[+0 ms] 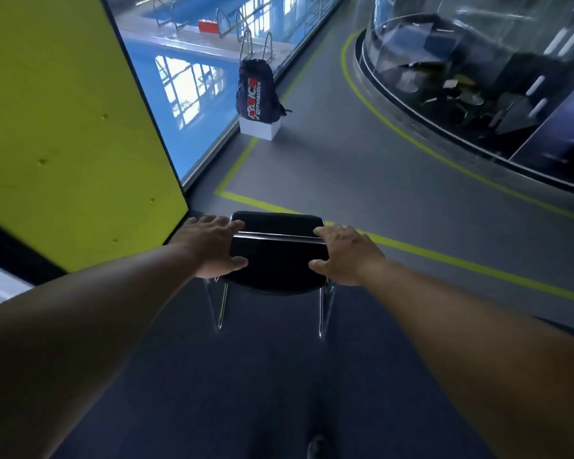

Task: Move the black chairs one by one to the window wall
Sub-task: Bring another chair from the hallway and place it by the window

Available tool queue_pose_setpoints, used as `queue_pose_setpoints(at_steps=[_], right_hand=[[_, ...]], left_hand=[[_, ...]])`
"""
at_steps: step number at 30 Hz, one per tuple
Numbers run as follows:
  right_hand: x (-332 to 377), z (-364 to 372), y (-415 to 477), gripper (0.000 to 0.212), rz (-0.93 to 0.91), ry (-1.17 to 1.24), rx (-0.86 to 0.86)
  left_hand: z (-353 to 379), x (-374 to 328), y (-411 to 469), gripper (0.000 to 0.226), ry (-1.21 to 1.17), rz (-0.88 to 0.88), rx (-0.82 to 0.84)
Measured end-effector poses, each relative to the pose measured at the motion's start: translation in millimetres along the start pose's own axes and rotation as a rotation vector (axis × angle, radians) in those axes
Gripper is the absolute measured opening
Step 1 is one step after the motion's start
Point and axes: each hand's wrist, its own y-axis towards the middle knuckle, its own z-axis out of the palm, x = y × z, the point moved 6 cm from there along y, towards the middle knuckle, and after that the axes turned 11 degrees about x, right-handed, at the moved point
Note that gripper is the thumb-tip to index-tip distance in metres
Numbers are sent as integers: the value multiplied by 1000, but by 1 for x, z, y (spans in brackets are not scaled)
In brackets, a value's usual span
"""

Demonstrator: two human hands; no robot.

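Both arms are stretched forward and down, nearly straight, with the forearms converging on the black chair [275, 260]. The left hand [212, 246] is set on the left end of the backrest and the right hand [345, 256] on the right end, so the chair is gripped from both sides at once. On each hand the fingers are curled over the top edge and outer corner of the backrest, while the thumb is pressed flat against its near face. Neither hand is spread wide or closed into a fist. The backs of the hands are turned upward.

The chair is held directly in front of the person, over the grey floor, its chrome legs [222, 306] seen below the backrest. Whether the legs are touching the floor cannot be told. A yellow floor line [444, 256] is crossed just behind it. The window wall [186, 77] is seen ahead and to the left, beyond a yellow-green panel [63, 127], well apart from the chair. A dark backpack [256, 91] is propped on a white block [260, 127] beside the glass.
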Motion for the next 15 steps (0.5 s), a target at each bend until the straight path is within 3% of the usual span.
queue_pose_setpoints(at_steps=[9, 15], right_hand=[[-17, 35, 106, 86, 9, -107, 232], [-27, 44, 144, 43, 17, -29, 271]], left_hand=[[33, 9, 85, 90, -21, -84, 215], [49, 27, 132, 86, -119, -93, 253]])
